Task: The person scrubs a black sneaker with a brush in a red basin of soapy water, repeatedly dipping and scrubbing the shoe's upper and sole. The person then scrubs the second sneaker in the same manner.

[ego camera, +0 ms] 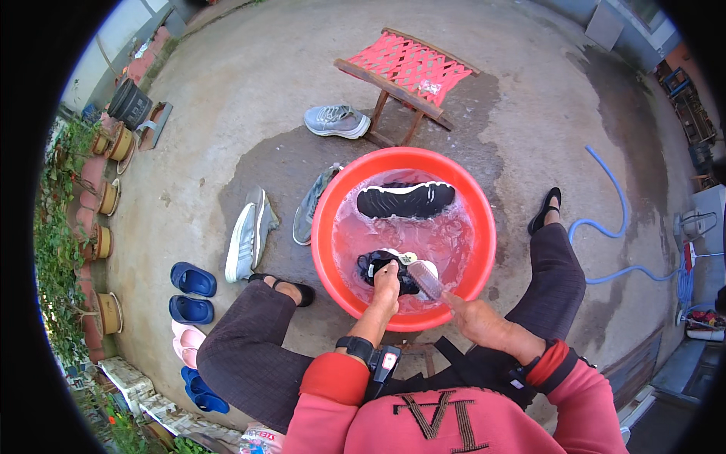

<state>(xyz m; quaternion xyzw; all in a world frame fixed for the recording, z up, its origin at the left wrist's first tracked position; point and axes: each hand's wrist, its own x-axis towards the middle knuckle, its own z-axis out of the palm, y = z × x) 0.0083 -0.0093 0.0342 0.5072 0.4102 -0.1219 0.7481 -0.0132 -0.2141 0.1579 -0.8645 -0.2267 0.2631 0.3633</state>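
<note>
A red plastic basin (488,238) with foamy water stands between my knees. My left hand (387,286) grips a black shoe with a white sole (371,264), low in the basin. In my right hand (473,318) is the handle of a scrubbing brush (426,279), whose head lies against the shoe's right side. Another black shoe (405,201) floats on its side in the far part of the basin, its dark outsole towards me. The bristles of the brush and part of the held shoe are hidden.
Left of the basin are a grey-green shoe (311,210) and a pair of light grey sneakers (249,232). Beyond it stand a grey sneaker (337,121) and a folding stool with pink webbing (408,65). Blue slippers (193,279) lie further left, a blue hose (621,218) right, flowerpots (108,244) along the left edge.
</note>
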